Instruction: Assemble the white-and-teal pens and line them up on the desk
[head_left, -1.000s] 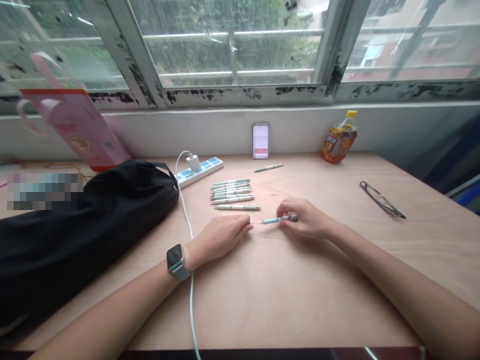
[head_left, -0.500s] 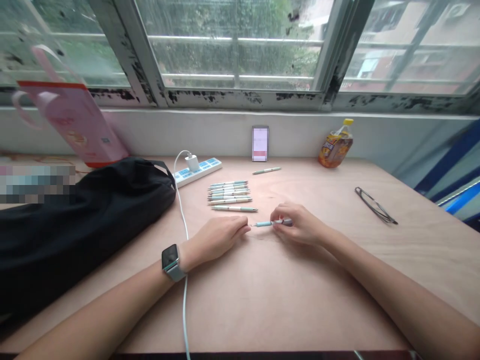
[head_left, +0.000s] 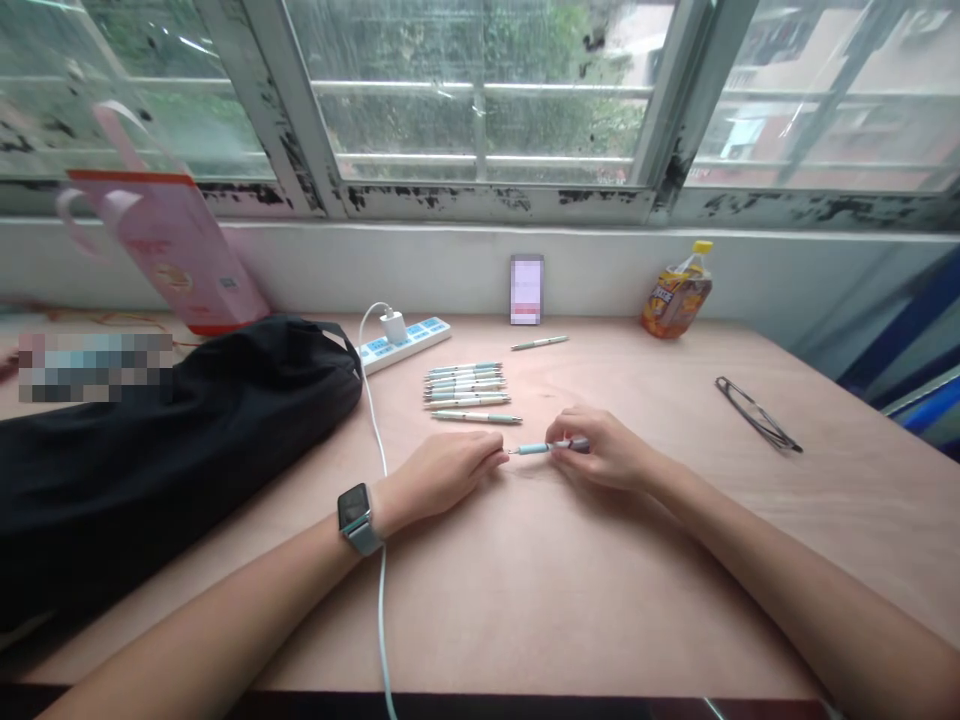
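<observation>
R hand [head_left: 604, 450] — pinching pen [head_left: 534, 449] | tip [head_left: 513, 451] nr L hand [head_left: 450, 470] — L grip: can't tell

From my remote post I look over a pale wooden table [head_left: 555, 600] that meets a low white wall [head_left: 450, 270]. Above it I see a wide window [head_left: 420, 125], its grey frame [head_left: 495, 204] marked with dark, peeling patches. Through streaked glass I make out pale bars [head_left: 390, 90], blurred green trees [head_left: 540, 50] and, at right, a building [head_left: 885, 130]. The daylight reaching me is soft.
</observation>
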